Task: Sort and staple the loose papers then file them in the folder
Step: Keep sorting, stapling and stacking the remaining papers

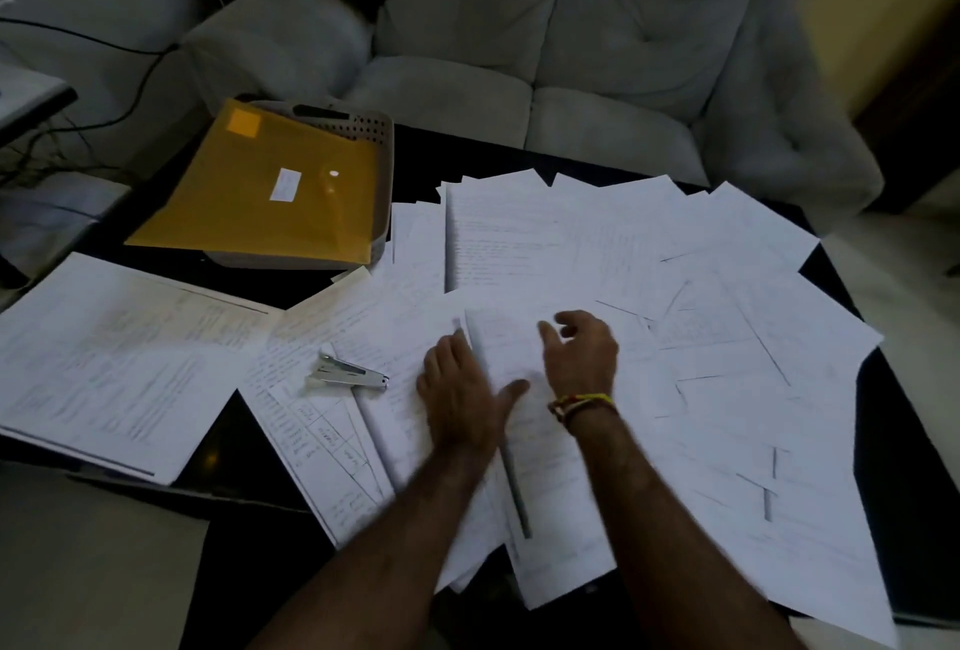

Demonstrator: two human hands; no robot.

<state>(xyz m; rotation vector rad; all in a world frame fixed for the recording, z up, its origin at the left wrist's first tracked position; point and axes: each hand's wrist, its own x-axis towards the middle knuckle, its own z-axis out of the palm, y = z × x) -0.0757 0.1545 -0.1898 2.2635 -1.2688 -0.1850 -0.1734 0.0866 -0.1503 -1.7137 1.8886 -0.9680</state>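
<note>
Loose papers lie fanned and overlapping across most of the dark table, from centre to right edge, unsorted. A separate, squarer stack of sheets sits at the left, apart from the spread; possibly a sorted set, but no staple can be made out in it.

Left hand: flat, palm down, fingers straight, pressing on the sheets at centre. It holds nothing.
Right hand: just beside the left, over one sheet, fingers loosely spread and partly lifted. Motion blur here; it appears to grip nothing, though I cannot rule out a fingertip catching a paper edge. A banded bracelet is on this wrist.

Stapler: lying on the papers left of the hands, untouched.
Folder: yellow, closed, resting on top of a grey tray at the far left of the table, well apart from the hands.

Progress, as judged: early. Sorting is under way at best. Stapling and filing remain, for nearly all sheets.

Beyond the table: a grey sofa.
</note>
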